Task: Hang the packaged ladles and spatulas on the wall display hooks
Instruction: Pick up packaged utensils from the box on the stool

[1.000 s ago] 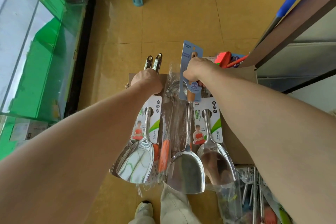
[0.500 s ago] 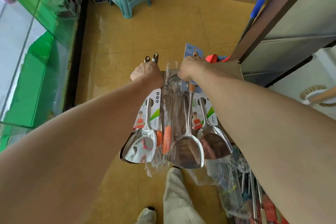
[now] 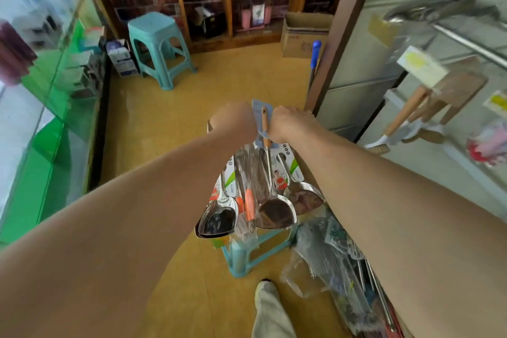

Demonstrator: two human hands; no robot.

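Far left: glass showcase, boxed goods dimly visible inside. Behind it, teal stool on the floor. Centre, held out above the floor: left hand, fist curled over the handle ends of the carded spatulas, bowls hanging downward. Alongside, an orange-handled utensil in clear film, holder not discernible. Next, right hand, fingers clenched round the blue card and shaft of the wooden-handled spatula, a further carded spatula dangling just beside it. Under the bundle, second teal stool. Back right: open cardboard box, contents hidden. Lower right: clear plastic bag packed with more wrapped utensils. Far right: wall display rail, blurred metal ladles already hanging, well apart from the bundle; none of the held pieces hung yet. Likely risks: several slippery sleeves gathered in two fists, so one sliding free during the lift toward the rail; card holes masked by fingers, so a missed hook; swinging bowls striking the brushes below the rail.
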